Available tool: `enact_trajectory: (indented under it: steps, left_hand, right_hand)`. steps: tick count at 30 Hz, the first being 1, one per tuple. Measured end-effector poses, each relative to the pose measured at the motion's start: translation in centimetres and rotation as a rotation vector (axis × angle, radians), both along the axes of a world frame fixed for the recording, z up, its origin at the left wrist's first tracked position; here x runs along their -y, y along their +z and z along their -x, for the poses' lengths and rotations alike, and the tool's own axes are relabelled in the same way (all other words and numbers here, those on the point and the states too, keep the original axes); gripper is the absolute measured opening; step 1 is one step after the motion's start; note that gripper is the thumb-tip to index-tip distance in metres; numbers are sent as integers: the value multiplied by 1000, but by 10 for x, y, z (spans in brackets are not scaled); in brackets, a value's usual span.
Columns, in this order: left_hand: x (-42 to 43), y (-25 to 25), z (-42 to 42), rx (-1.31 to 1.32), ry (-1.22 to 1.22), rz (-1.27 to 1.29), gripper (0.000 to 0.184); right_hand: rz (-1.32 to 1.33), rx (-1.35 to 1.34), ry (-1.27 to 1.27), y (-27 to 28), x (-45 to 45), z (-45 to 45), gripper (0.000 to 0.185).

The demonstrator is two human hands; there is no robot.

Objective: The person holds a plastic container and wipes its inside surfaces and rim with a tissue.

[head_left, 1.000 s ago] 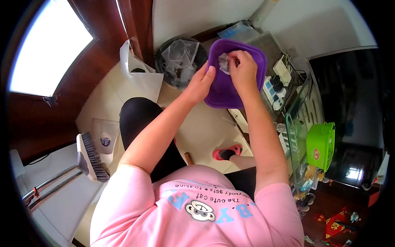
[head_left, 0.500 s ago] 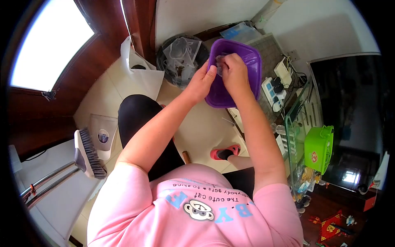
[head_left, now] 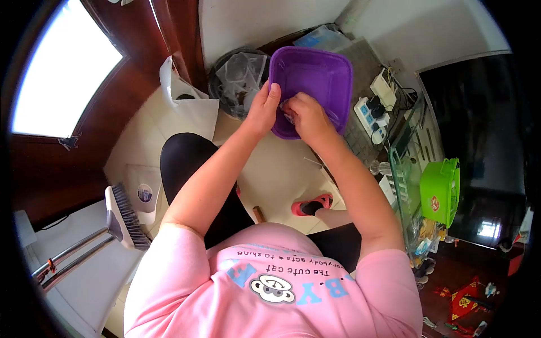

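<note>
A square purple plastic basin (head_left: 324,76) is held out in front of me, tipped so that its inside faces me. My left hand (head_left: 264,111) grips the basin's left rim, thumb on the inner side and fingers mostly hidden behind the wall. Inside, near the lower left corner, my right hand (head_left: 311,119) pinches a small crumpled whitish wad (head_left: 288,117) against the wall. Whether the wad is tissue, cloth or thin plastic I cannot tell.
A dark trash bin (head_left: 215,76) with a clear liner stands left of the basin, beside a white bag (head_left: 200,112). To the right are a power strip (head_left: 369,119), a glass shelf edge (head_left: 401,208), a green container (head_left: 437,194) and a television. A broom (head_left: 125,217) stands at left.
My right hand has moved from the upper part of the basin down to its lower left corner, with the wad. The basin has shifted slightly left and up and shows more of its inside.
</note>
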State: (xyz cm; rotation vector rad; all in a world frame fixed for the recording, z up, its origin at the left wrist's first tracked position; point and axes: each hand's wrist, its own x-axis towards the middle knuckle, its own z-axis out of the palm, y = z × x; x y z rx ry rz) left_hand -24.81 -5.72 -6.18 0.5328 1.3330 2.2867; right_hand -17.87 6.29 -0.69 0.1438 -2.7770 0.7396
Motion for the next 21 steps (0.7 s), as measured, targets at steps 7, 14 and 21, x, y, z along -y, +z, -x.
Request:
enact_trajectory:
  steps: [7,14,21]
  left_hand:
    - [6,22,-5,-68,17,110,57]
    - [9,22,-2,47,-81,59,66]
    - [9,31,-8,100,-66,-41,55]
  right_hand:
    - [-72,231,18,24,-15,-8,7]
    - [-8,-119,-143,62,-43,21,10]
    - [-3,-185,-209,35,-31,19,15]
